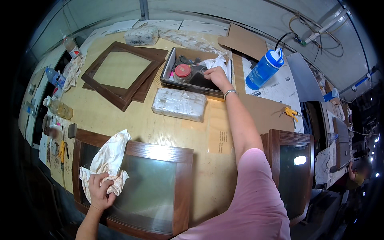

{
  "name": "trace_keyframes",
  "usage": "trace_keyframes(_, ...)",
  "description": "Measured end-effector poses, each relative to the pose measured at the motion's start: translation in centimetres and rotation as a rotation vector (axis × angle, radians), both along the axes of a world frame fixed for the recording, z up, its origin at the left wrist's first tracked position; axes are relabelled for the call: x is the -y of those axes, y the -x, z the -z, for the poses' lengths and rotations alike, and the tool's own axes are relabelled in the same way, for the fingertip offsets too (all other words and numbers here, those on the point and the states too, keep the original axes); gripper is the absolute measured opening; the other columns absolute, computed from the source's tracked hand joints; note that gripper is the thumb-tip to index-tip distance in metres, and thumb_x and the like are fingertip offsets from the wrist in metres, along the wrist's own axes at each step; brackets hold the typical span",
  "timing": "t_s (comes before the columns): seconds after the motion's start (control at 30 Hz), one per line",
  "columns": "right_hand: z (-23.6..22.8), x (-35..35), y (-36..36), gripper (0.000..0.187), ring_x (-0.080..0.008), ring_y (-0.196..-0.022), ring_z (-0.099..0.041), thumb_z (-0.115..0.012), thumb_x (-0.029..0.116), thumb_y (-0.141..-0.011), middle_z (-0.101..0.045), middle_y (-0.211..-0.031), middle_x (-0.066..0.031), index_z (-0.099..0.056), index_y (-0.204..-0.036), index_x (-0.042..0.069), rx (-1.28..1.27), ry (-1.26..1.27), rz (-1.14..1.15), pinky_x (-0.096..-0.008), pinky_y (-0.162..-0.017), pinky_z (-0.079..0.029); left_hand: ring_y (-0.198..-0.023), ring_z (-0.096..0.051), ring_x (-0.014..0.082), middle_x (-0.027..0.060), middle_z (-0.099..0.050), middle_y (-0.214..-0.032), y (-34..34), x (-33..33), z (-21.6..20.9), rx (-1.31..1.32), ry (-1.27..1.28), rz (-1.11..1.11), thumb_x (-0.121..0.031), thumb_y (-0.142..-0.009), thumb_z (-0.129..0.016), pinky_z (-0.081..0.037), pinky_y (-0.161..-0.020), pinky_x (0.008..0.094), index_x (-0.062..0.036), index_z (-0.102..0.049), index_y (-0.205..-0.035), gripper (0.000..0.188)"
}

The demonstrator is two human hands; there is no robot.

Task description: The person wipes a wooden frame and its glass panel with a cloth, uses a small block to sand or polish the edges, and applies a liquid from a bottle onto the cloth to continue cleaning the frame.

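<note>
Head view: a wooden worktable (120, 120) was seen from above, filling the centre of the frame.
Left hand: the left hand (99, 191) was placed at the lower left of the frame, its fingers curled shut around a bunched part of a stained white rag (107, 162).
Rag: the cloth was draped over the upper left corner of a dark wood-framed glass panel (148, 188), its free end pointing up toward the frame's centre.
Glass panel: it was laid flat at the lower centre of the frame, on the near part of the table.
Right hand: the right hand (216, 76) was stretched to the upper centre of the frame, with a bracelet (230, 93) worn at the wrist.
Right fingers: they were bent down into a shallow open box (170, 66); whether anything was gripped could not be told.
Box contents: a red-lidded jar (183, 72) and crumpled white paper (216, 62) were seen inside.
Wrapped block: a pale wrapped block (179, 104) was set just below the box.
Empty frames: stacked dark wooden frames (122, 74) were laid at the upper left.
Bottle: a blue bottle (264, 69) was stood at the upper right.
Second panel: another framed glass panel (292, 176) was seen at the lower right.
</note>
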State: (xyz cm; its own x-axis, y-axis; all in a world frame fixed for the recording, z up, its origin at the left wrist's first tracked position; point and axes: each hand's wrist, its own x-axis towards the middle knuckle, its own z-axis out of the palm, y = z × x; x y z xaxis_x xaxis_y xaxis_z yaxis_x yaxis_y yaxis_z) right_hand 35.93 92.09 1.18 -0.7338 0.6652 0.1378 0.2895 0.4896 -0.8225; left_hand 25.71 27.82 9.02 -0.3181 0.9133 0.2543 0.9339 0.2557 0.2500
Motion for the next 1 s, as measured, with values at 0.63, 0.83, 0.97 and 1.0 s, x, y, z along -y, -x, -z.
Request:
trace_keyframes(0.63, -0.4, -0.4, -0.4, 0.021, -0.0194, -0.071, -0.068, -0.074, 0.001, -0.074, -0.076, -0.081, -0.015, -0.077, -0.095, -0.004, -0.055, 0.153, 0.052, -0.0324, -0.07, -0.053, -0.091, -0.052, 0.0364, 0.0149, -0.061, -0.11, 0.1, 0.2, 0.1, -0.003, -0.006, -0.001, -0.02, -0.064, -0.064, -0.044, -0.079, 0.046, -0.0088, -0.062, -0.09, 0.029)
trace_keyframes(0.83, -0.9, 0.4, -0.7, 0.021, -0.0189, -0.074, -0.068, -0.074, 0.001, -0.074, -0.075, -0.082, -0.014, -0.077, -0.095, -0.003, -0.048, 0.095, -0.016, -0.0319, -0.073, -0.053, -0.091, -0.053, 0.0363, 0.0147, -0.061, -0.109, 0.0, 0.0, 0.1, -0.01, -0.022, 0.0, -0.019, -0.064, -0.064, -0.044, -0.079, 0.0459, -0.0087, -0.063, -0.089, 0.028)
trace_keyframes(0.97, -0.6, 2.0, 0.7, 0.021, -0.0228, -0.077, -0.07, -0.077, 0.005, -0.074, -0.075, -0.085, -0.0161, -0.078, -0.095, 0.0, 0.09, 0.042, -0.062, -0.0336, -0.076, -0.054, -0.091, -0.053, 0.0363, 0.0148, -0.062, -0.109, 0.0, -0.1, -0.2, -0.001, -0.021, 0.0, -0.018, -0.063, -0.065, -0.045, -0.079, 0.046, -0.0088, -0.063, -0.089, 0.027)
trace_keyframes(1.0, -0.5, 2.4, 0.9, 0.022, -0.024, -0.078, -0.071, -0.078, 0.007, -0.074, -0.075, -0.086, -0.0167, -0.078, -0.095, 0.001, 0.119, 0.007, -0.071, -0.0342, -0.076, -0.054, -0.09, -0.053, 0.0363, 0.0149, -0.062, -0.109, -0.1, -0.1, -0.2, 0.001, -0.027, 0.002, -0.018, -0.063, -0.065, -0.045, -0.078, 0.0461, -0.0088, -0.063, -0.089, 0.027)
